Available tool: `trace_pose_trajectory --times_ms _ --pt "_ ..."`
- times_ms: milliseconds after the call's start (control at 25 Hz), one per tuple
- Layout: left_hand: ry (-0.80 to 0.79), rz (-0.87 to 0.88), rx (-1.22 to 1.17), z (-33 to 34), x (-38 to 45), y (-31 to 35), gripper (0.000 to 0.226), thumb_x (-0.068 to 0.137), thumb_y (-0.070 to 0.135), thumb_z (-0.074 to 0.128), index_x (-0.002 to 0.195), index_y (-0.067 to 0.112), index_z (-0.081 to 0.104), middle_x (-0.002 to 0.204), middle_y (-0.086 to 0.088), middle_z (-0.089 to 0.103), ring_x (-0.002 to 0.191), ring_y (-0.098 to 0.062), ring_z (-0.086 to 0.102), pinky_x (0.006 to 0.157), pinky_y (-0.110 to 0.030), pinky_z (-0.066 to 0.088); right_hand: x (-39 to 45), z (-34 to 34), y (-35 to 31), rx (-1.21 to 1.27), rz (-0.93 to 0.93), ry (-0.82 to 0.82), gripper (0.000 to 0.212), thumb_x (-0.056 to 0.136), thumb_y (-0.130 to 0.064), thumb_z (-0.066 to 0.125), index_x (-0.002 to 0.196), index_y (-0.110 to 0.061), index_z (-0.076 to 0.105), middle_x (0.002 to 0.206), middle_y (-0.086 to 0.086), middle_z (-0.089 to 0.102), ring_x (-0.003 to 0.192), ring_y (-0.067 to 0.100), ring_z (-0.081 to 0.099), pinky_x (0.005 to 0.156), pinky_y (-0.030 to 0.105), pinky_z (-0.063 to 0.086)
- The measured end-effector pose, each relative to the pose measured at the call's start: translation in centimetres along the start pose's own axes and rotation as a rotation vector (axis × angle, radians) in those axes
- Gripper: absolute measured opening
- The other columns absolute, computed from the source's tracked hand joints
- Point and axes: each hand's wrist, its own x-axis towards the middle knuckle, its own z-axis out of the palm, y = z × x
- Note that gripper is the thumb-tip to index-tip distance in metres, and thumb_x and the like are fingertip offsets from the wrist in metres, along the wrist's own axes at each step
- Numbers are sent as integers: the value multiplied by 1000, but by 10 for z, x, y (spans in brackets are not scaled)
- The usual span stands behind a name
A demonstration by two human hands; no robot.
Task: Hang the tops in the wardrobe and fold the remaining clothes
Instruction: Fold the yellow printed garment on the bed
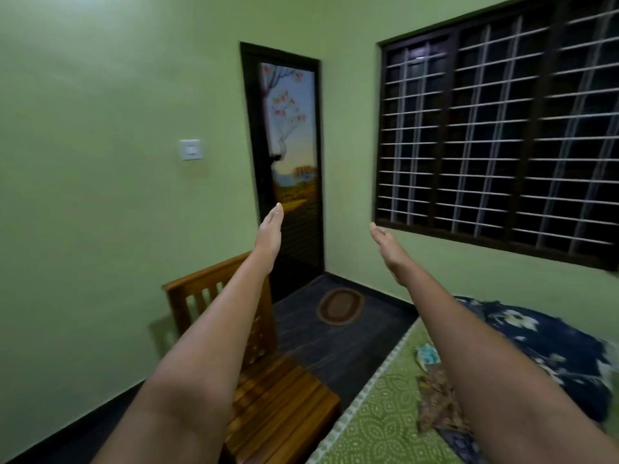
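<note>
Both my arms stretch straight out in front of me at chest height. My left hand [270, 231] is held edge-on with straight fingers and holds nothing. My right hand [385, 244] is likewise flat, fingers straight, empty. Below my right arm, on the bed, lie some clothes: a brownish patterned piece [435, 403], a small light blue-green piece [427, 354] and a dark blue floral cloth [549, 343]. No wardrobe is in view.
A wooden slatted chair [268, 390] stands under my left arm beside the bed with its green patterned sheet [378, 420]. Ahead is a dark door with a painted panel [288, 155], an oval mat [340, 306] on the dark floor, and a barred window [502, 128] at right.
</note>
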Motion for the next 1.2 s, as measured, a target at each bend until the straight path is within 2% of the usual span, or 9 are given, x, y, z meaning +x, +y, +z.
trace_pose_trajectory --times_ms 120,240,320,520,880,1040,1200 --pt "-234 13 -64 67 58 -6 60 98 53 33 148 21 31 148 8 36 137 -13 31 115 -34 22 10 -61 1 -23 21 252 73 95 -57 38 150 -12 21 155 4 26 141 23 27 111 39 23" --pt "-426 27 -30 125 94 -2 60 98 56 31 148 23 30 154 0 31 142 -21 27 117 -43 20 -2 -108 -10 -41 26 463 66 98 -53 35 150 -13 25 155 3 26 142 23 25 112 37 22" --pt "-572 63 -79 156 105 4 56 101 48 29 149 21 27 155 2 28 143 -19 25 118 -42 19 -16 -130 -14 -77 23 607 67 98 -54 33 150 -12 24 156 3 24 143 22 23 113 37 19" --pt "-810 55 -113 205 102 -5 54 101 48 29 150 24 25 155 4 27 143 -18 25 118 -41 20 -59 -149 -2 -109 78 826 66 98 -55 32 150 -15 24 156 3 24 143 24 24 113 38 19" --pt "-957 -71 -52 274 72 -55 64 98 55 30 150 17 27 156 -1 24 143 -23 25 115 -44 27 -110 -180 41 -168 278 951 71 97 -59 30 150 -14 21 157 8 22 143 29 22 112 47 21" --pt "-938 -164 -50 317 55 -86 57 100 48 32 149 19 25 156 -2 23 140 -26 30 105 -44 39 -105 -212 81 -207 372 899 72 96 -59 31 148 -10 24 153 12 29 139 29 30 110 46 25" --pt "-915 -300 37 373 27 -148 59 100 48 34 149 19 25 155 -4 25 138 -27 33 106 -47 40 -101 -259 153 -214 515 809 66 98 -54 34 144 -6 31 146 14 39 133 31 39 105 42 31"
